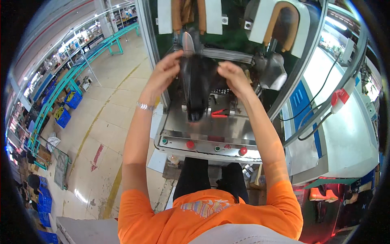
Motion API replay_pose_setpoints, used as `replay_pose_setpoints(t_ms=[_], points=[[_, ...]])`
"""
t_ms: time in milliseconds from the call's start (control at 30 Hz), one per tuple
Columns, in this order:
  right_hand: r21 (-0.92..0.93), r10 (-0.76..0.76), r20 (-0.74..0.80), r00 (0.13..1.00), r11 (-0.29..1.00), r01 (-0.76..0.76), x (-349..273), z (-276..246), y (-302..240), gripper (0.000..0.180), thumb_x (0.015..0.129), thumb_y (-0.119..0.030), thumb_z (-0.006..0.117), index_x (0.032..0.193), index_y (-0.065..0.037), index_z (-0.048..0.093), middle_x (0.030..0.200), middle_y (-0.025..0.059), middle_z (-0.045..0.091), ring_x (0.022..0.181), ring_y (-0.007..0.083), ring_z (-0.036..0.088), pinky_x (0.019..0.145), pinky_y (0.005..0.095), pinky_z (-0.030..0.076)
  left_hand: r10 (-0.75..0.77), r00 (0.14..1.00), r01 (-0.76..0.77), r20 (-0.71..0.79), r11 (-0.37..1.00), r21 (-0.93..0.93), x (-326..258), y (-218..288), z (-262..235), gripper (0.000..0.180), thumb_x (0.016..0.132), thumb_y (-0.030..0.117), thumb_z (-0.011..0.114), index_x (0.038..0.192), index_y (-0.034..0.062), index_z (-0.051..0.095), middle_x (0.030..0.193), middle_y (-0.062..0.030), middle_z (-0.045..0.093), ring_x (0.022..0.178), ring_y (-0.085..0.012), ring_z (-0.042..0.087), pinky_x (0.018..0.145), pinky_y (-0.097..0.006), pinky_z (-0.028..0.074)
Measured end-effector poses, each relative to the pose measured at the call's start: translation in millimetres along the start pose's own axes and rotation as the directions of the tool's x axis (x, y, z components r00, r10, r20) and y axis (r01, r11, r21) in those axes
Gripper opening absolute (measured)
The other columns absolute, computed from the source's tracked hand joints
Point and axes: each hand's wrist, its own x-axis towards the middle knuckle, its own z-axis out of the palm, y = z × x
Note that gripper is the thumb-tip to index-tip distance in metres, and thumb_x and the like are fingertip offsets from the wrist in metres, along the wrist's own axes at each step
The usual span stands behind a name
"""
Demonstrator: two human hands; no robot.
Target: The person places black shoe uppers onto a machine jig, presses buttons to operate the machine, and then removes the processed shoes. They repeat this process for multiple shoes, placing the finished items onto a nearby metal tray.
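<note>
A black shoe upper (194, 81), somewhat blurred, hangs at the front of the machine just below a shiny metal foot form (188, 42). My left hand (163, 75) grips its left edge, thumb and fingers closed. On the other side, my right hand (235, 78) pinches the upper's right edge between thumb and fingers. Whether the upper touches the form behind it cannot be made out. Beneath the upper's lower end lies the metal work surface (203, 132). A red-handled tool (219, 114) rests there, to the right of the upper.
A second metal foot form (274, 72) stands to the right, under a brown U-shaped pad (284, 20). Green and red buttons (190, 144) line the front panel. A metal post (148, 36) rises at the left. Blue crates (63, 117) stand along a green conveyor frame (73, 67).
</note>
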Motion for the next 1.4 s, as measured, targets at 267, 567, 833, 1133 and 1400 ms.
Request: replay_pose_setpoints(t_ms=[267, 567, 833, 1133, 1400], points=[[0.199, -0.134, -0.153, 0.979, 0.966, 0.163, 108.8, 39.7, 10.7, 0.012, 0.078, -0.005, 0.065, 0.089, -0.002, 0.06, 0.082, 0.0038, 0.062, 0.075, 0.0112, 0.058, 0.068, 0.0247, 0.046, 0.098, 0.913, -0.198, -0.397, 0.956, -0.218, 91.2, -29.5, -48.5, 0.022, 0.081, 0.002, 0.06, 0.099, 0.0071, 0.05, 0.084, -0.004, 0.062, 0.074, -0.0099, 0.057, 0.06, -0.021, 0.044], [0.098, -0.077, -0.304, 0.95, 0.989, 0.112, 143.5, 24.2, 20.1, 0.013, 0.08, 0.0, 0.059, 0.093, 0.0, 0.059, 0.087, 0.0055, 0.063, 0.08, 0.0134, 0.058, 0.074, 0.0246, 0.046, 0.01, 0.845, -0.153, -0.534, 0.962, -0.225, 125.9, -51.1, -44.2, 0.021, 0.077, -0.004, 0.061, 0.093, 0.0034, 0.05, 0.081, -0.0057, 0.059, 0.071, -0.0111, 0.055, 0.062, -0.024, 0.045], [0.109, -0.062, -0.367, 0.928, 0.988, 0.109, 175.4, -1.2, 40.5, 0.012, 0.077, 0.003, 0.06, 0.089, 0.0, 0.061, 0.088, 0.0061, 0.063, 0.079, 0.0136, 0.058, 0.074, 0.0238, 0.044, -0.165, 0.75, -0.143, -0.64, 0.905, -0.401, 158.1, -72.8, -50.3, 0.016, 0.087, 0.0, 0.042, 0.099, 0.0056, 0.051, 0.091, -0.0085, 0.056, 0.075, -0.0174, 0.055, 0.057, -0.033, 0.047], [0.408, 0.486, -0.119, 0.866, 0.819, -0.403, 52.4, 5.0, 110.9, 0.023, 0.081, -0.036, 0.063, 0.092, -0.016, 0.058, 0.082, -0.0013, 0.061, 0.071, 0.0112, 0.053, 0.065, 0.0295, 0.042, 0.883, 0.455, -0.179, -0.116, 0.219, 0.959, 47.2, -41.3, 14.1, 0.027, 0.075, -0.001, 0.052, 0.101, 0.004, 0.053, 0.101, -0.0099, 0.055, 0.098, -0.0239, 0.051, 0.085, -0.035, 0.037], [0.766, 0.441, 0.093, 0.892, 0.541, -0.347, 46.0, 32.6, 163.2, 0.018, 0.086, -0.033, 0.054, 0.088, -0.015, 0.056, 0.086, -0.0018, 0.057, 0.104, 0.0209, 0.053, 0.094, 0.0445, 0.032, 0.615, 0.776, -0.072, 0.139, -0.133, 0.988, 27.4, -5.2, 27.8, 0.037, 0.071, 0.005, 0.056, 0.108, 0.0093, 0.054, 0.103, -0.0062, 0.054, 0.105, -0.0205, 0.047, 0.087, -0.038, 0.03]])
